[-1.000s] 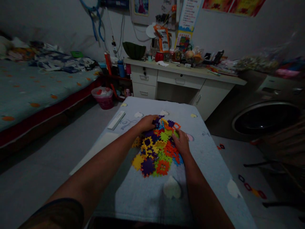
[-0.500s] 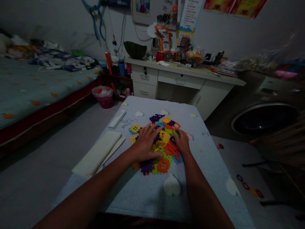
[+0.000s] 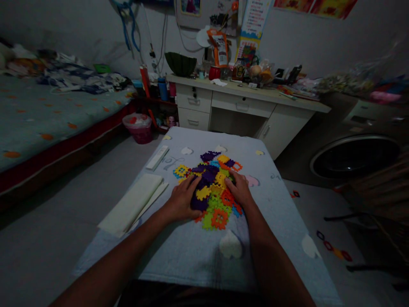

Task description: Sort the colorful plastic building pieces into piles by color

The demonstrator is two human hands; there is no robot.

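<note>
A heap of interlocking plastic tiles (image 3: 209,172) in purple, yellow, orange, green and blue lies mid-table. My left hand (image 3: 182,199) rests against the heap's left side, its thumb and fingers spread around purple and yellow pieces. On the opposite side, my right hand (image 3: 239,188) touches the pile with its fingers apart. Nearest to me in the heap lie an orange window-shaped tile (image 3: 219,218) and green ones beside it. A yellow window-shaped tile (image 3: 181,171) sits at the far left of the heap. Neither hand visibly grips a piece.
Left on the cloth-covered table (image 3: 281,238) lie folded pale sheets (image 3: 134,204) and a narrow white box (image 3: 157,157). A cluttered desk (image 3: 191,102) stands beyond, with a washing machine (image 3: 358,145) to its right. Linked tiles (image 3: 329,246) lie on the floor at right.
My left hand has moved left from over the heap to its side, uncovering purple and yellow tiles. My right hand has shifted slightly left, and some pieces have moved inward.
</note>
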